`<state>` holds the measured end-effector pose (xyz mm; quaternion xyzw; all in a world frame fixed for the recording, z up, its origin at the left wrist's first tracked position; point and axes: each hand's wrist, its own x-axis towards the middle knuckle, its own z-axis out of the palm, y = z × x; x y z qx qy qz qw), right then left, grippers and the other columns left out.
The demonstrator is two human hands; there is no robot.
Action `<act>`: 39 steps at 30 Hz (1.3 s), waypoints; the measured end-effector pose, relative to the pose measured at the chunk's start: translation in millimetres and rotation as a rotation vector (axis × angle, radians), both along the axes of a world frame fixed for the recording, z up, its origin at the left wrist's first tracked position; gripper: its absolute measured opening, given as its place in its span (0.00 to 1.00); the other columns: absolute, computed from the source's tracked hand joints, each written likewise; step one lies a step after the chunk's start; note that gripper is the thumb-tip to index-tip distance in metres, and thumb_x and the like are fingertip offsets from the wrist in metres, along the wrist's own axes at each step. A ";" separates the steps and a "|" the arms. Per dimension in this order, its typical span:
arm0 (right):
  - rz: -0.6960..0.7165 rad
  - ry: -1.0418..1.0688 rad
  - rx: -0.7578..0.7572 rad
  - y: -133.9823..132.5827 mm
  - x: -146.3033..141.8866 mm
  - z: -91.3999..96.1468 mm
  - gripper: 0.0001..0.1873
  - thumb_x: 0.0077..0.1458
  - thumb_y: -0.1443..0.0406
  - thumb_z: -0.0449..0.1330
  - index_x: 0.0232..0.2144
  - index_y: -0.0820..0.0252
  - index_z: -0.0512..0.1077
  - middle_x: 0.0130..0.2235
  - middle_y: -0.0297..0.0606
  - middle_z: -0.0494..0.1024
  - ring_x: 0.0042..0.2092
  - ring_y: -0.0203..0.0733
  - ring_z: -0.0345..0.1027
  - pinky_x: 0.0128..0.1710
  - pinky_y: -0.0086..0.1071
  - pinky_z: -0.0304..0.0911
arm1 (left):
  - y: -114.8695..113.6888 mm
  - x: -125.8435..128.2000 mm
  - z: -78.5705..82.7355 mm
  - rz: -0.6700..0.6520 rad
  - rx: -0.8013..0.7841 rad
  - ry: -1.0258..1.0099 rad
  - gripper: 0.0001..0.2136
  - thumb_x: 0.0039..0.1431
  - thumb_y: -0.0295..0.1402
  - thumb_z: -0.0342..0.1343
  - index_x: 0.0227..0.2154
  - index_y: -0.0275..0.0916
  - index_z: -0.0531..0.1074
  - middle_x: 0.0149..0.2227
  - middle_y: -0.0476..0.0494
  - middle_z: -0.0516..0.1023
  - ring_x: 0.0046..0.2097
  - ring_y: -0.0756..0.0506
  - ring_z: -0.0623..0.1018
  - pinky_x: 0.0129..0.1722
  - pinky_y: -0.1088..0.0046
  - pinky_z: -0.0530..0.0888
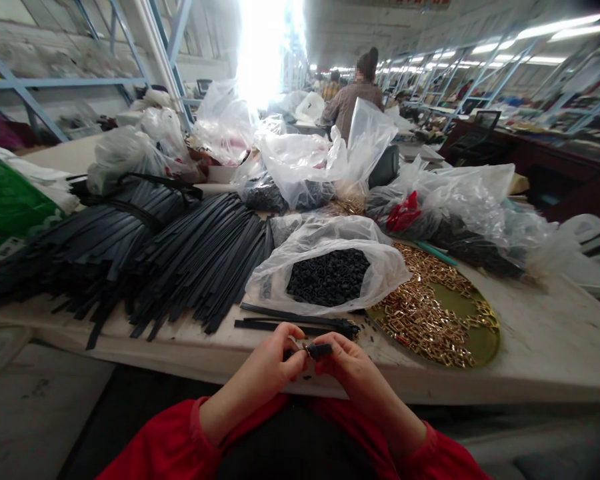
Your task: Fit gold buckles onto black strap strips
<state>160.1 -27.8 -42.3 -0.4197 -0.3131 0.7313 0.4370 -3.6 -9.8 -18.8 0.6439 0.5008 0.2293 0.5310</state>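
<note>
At the table's front edge my left hand (283,357) and my right hand (347,363) meet, fingers pinched. Between them is a black strap (322,350) with a small glint of metal, perhaps a buckle; the fingers hide most of it. Just beyond lie a few black straps (270,325) with gold-coloured metal at their right ends. Behind these an open clear plastic bag (265,277) holds many small black loops (327,277). To the right, a round gold-coloured tray (489,340) carries a heap of gold-coloured metal buckles (420,313).
Large bundles of black straps (200,260) spread over the table's left side. Several plastic bags (300,157) stand along the back, with a red piece (404,212) among those at right. A green bag (15,190) is at far left. Another person (357,93) stands farther off.
</note>
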 end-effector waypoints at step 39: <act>0.172 -0.289 0.128 5.9 -1.8 11.5 0.15 0.49 0.53 0.56 0.27 0.57 0.57 0.18 0.26 0.67 0.18 0.29 0.54 0.18 0.24 0.48 | -8.9 1.1 20.7 0.128 -0.505 -0.484 0.16 0.42 0.40 0.62 0.31 0.33 0.72 0.28 0.46 0.75 0.29 0.51 0.69 0.29 0.77 0.62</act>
